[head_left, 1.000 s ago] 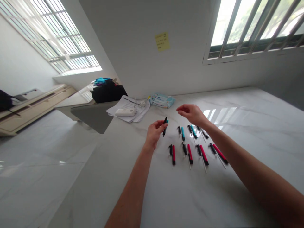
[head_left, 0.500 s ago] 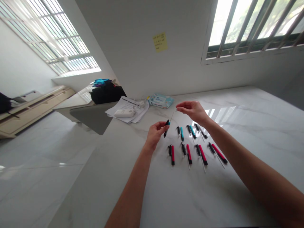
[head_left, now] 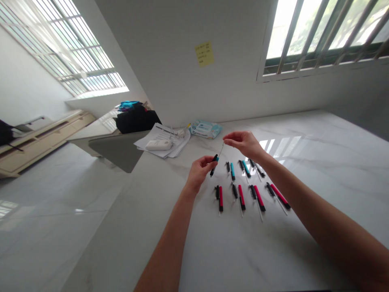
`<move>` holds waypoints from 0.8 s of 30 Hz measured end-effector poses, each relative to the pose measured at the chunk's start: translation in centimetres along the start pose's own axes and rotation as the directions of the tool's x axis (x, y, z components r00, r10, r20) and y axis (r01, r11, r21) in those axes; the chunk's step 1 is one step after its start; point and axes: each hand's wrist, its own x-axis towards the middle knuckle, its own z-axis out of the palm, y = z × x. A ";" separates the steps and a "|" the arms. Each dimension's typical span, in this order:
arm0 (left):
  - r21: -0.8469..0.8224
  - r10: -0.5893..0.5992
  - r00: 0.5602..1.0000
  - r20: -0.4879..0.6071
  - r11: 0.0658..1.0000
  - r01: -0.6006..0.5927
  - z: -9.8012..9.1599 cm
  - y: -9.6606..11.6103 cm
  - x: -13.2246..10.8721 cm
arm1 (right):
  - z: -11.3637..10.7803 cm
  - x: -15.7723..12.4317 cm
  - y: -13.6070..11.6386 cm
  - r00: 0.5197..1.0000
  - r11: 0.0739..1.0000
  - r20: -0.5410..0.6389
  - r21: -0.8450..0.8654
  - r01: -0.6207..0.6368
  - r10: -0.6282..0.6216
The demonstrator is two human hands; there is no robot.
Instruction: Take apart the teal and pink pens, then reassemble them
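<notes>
My left hand [head_left: 197,172] is closed around pen parts: a black piece [head_left: 213,167] with a bit of teal barrel beside it. A thin refill [head_left: 221,150] sticks up and to the right from between them. At the refill's upper end, my right hand [head_left: 244,144] pinches a tiny pale part that looks like a spring, its details too small to make out. Below the hands lie dismantled pens: teal barrels [head_left: 232,171], a dark barrel at the right of that row, and red barrels [head_left: 221,198] in a nearer row, with black upper pieces [head_left: 253,192] and white refills [head_left: 260,213].
A packet of wipes [head_left: 206,129] stands by the wall. Left of it are papers [head_left: 165,152] with a white box-like device [head_left: 159,144] on top. A black bag [head_left: 138,119] sits further left, and a yellow note [head_left: 204,54] is on the wall.
My right hand has moved slightly left and down, bringing its tiny part onto the refill's tip. My left hand stays almost still.
</notes>
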 end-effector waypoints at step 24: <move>-0.096 -0.020 0.999 0.039 0.995 0.024 -0.2 -0.3 0.0 | 0.2 -0.5 -0.3 0.972 0.978 0.235 -0.203 0.054 -0.005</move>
